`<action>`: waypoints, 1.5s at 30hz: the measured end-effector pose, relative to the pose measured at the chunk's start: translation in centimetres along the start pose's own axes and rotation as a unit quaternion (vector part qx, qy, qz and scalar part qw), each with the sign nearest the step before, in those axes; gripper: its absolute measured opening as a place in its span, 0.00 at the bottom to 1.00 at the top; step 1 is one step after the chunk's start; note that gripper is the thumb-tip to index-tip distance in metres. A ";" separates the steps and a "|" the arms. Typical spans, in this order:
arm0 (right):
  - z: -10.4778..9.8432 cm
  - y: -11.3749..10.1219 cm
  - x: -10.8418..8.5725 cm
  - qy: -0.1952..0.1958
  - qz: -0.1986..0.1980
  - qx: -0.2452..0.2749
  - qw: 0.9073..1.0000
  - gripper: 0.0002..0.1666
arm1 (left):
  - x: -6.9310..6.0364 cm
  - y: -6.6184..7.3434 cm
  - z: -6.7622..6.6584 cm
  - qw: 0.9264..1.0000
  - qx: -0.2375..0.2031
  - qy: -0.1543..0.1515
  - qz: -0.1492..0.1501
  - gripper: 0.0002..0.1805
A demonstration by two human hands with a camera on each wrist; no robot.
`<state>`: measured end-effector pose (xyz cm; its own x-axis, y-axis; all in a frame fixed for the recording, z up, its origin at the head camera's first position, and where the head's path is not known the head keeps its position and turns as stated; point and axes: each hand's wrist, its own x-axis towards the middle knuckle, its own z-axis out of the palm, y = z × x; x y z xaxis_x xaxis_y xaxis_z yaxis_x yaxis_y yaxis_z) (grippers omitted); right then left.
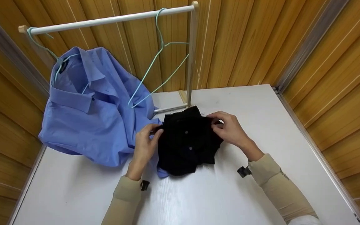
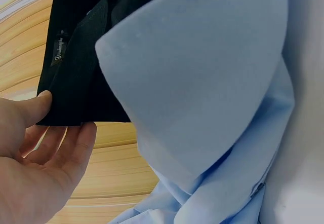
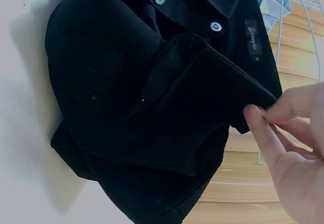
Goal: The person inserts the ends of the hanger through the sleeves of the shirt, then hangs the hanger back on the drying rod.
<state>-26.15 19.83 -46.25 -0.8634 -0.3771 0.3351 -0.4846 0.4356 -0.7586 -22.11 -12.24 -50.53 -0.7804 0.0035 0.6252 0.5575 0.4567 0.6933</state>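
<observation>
A black garment point(image 1: 183, 156) with pale buttons is held up between both hands in front of the rack; its exact kind is hard to tell. My left hand point(image 1: 145, 143) pinches its upper edge at the left corner, thumb in front and fingers behind. At the opposite corner, my right hand point(image 1: 231, 131) grips the same edge between thumb and fingertips. Inside that edge a small woven label point(image 3: 251, 39) shows in the wrist views. Close to the left hand, a blue collared shirt point(image 1: 95, 125) hangs on a mint-green hanger point(image 1: 59, 59).
A small rack with a white rod point(image 1: 114, 19) stands at the back of the white table point(image 1: 217, 200). From its right end hangs a bare mint-green hanger point(image 1: 162, 47), just behind the black garment. Wood-patterned walls point(image 1: 239, 47) enclose the table.
</observation>
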 end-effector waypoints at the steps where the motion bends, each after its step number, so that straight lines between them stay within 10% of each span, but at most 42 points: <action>1: 0.1 0.0 0.0 0.000 0.000 -0.001 1.000 0.22 | 0.0 0.1 0.0 1.000 0.000 0.003 0.003 0.05; 19: 1.4 0.7 0.2 -0.051 -0.052 -0.062 0.995 0.23 | 0.5 2.1 -1.2 0.999 -0.024 0.025 -0.003 0.06; 34: 1.9 0.3 0.3 0.001 -0.090 -0.046 0.995 0.09 | 0.7 2.4 -1.3 0.997 -0.057 0.036 0.021 0.07; 45: -0.1 -0.7 0.8 0.011 -0.065 -0.029 0.997 0.07 | 0.6 1.8 -1.4 0.996 -0.073 0.034 -0.029 0.09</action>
<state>-26.51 19.36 -45.41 -0.7956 -0.4155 0.4408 -0.5989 0.4305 -0.6753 -21.19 -12.63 -48.35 -0.7943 -0.0815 0.6021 0.5512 0.3203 0.7705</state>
